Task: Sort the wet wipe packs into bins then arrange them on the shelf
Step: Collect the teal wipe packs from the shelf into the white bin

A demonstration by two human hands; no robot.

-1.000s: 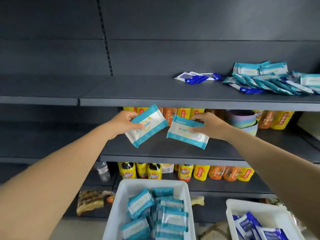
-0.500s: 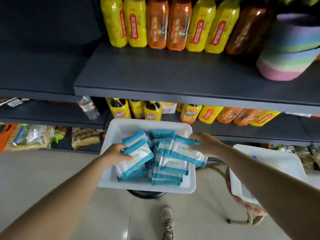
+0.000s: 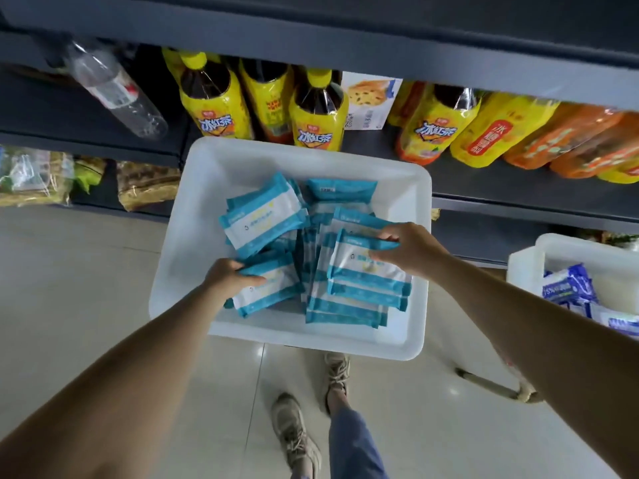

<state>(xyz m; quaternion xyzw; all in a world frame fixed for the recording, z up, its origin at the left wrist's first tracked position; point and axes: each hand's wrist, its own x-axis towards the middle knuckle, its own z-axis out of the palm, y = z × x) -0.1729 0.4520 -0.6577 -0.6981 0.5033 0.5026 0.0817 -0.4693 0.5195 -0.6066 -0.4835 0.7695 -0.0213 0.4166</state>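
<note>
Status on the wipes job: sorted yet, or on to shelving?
Sorting looks done: teal packs fill the white bin, blue packs sit in the second bin. In hand: left hand and right hand each grip a teal pack in the bin. Left: shelving what remains.

a pale glossy tiled floor (image 3: 86, 288) fills the lower part of the view, catching soft reflections of light. above it run dark grey metal shelves (image 3: 345, 32), stocked with yellow tea bottles (image 3: 214, 108), orange bottles (image 3: 570, 140), a clear plastic bottle (image 3: 114, 88) lying tilted and a small box (image 3: 370, 102). bagged goods (image 3: 34, 174) sit on the lowest shelf at the left.
</note>
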